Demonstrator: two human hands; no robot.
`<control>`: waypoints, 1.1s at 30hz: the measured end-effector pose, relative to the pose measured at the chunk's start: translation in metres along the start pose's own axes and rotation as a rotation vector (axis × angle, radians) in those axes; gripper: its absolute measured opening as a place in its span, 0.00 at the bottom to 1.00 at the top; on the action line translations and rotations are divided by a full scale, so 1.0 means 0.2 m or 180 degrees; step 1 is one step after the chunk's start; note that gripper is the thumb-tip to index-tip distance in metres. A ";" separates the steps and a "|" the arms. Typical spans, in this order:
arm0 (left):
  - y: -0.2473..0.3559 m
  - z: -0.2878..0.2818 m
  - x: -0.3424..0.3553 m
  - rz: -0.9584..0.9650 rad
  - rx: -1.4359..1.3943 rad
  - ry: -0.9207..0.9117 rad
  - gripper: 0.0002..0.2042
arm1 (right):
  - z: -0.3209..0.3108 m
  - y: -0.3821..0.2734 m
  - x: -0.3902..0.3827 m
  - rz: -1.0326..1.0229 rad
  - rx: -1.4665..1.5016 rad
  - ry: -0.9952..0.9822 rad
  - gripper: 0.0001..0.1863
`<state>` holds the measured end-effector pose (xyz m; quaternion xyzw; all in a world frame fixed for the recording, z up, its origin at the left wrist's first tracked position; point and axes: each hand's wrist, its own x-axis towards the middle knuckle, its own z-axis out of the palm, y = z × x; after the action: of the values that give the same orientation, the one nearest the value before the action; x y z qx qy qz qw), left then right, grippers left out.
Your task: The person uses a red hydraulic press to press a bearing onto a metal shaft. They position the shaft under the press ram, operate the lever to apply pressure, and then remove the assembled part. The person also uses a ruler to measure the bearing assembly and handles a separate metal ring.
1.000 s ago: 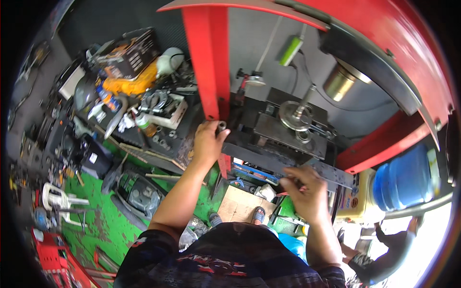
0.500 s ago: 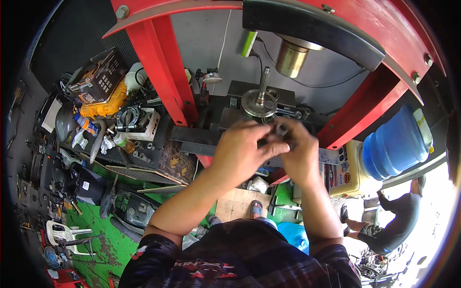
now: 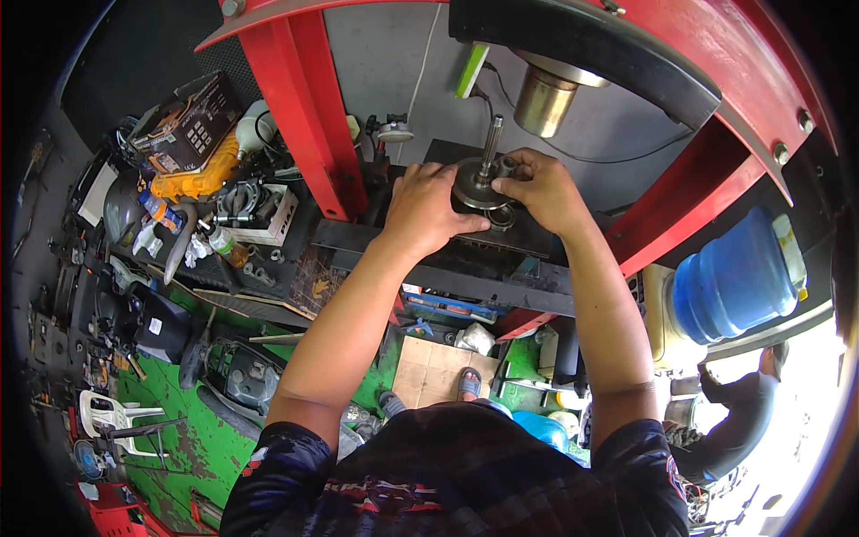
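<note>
A steel shaft (image 3: pixel 495 139) stands upright from a round metal disc (image 3: pixel 474 194) on the dark press bed. My left hand (image 3: pixel 422 208) curves round the disc's left edge, fingers at the far side and thumb along the near side. Between the thumb and fingers of my right hand (image 3: pixel 544 190) is a small metal sleeve (image 3: pixel 507 168), held close to the right of the shaft. Just in front of the disc lies a metal ring (image 3: pixel 503 216), near my left thumb. My right palm hides part of the bed.
A brass-coloured press ram (image 3: pixel 544 103) hangs above, between red uprights (image 3: pixel 309 116). On the left bench are a carton (image 3: pixel 186 125), an orange case (image 3: pixel 201 179) and a box of metal parts (image 3: pixel 268 215). A blue water jug (image 3: pixel 729 277) and a co-worker (image 3: pixel 738 412) are at right.
Both hands have moved forward and apart, from together in front of the disc to either side of it. My right hand brings the sleeve next to the shaft.
</note>
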<state>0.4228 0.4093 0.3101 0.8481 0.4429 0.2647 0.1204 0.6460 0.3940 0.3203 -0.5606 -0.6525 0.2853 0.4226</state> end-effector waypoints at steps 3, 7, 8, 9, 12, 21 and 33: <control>-0.02 0.00 -0.01 -0.0011 0.0065 0.0055 0.45 | 0.01 -0.01 0.00 -0.0049 -0.0003 -0.0009 0.20; -0.03 -0.01 -0.01 0.0054 0.0058 0.0170 0.43 | 0.01 -0.02 0.00 -0.0282 -0.0246 0.0037 0.21; -0.05 0.01 -0.02 0.0074 0.0002 0.0198 0.42 | 0.02 -0.09 -0.03 -0.0190 -0.0466 0.0071 0.23; -0.04 0.00 -0.04 0.0143 -0.0091 0.0353 0.41 | 0.00 -0.02 -0.01 -0.0243 -0.0454 0.0070 0.25; -0.10 -0.04 -0.16 0.0022 -0.0364 0.1136 0.32 | 0.02 -0.06 -0.03 -0.0032 -0.0090 -0.0029 0.28; -1.23 0.00 -0.98 -0.2400 0.0385 0.3139 0.18 | 0.12 -0.43 -0.62 -0.0557 0.0464 0.0398 0.24; -1.51 0.13 -1.15 -0.2882 0.0280 0.3036 0.21 | 0.60 -0.37 -0.85 -0.0127 0.0718 -0.0866 0.22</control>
<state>0.1216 0.3969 0.0769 0.3719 0.7710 0.5163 -0.0244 0.5074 0.2260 0.2868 -0.4528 -0.6785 0.4215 0.3961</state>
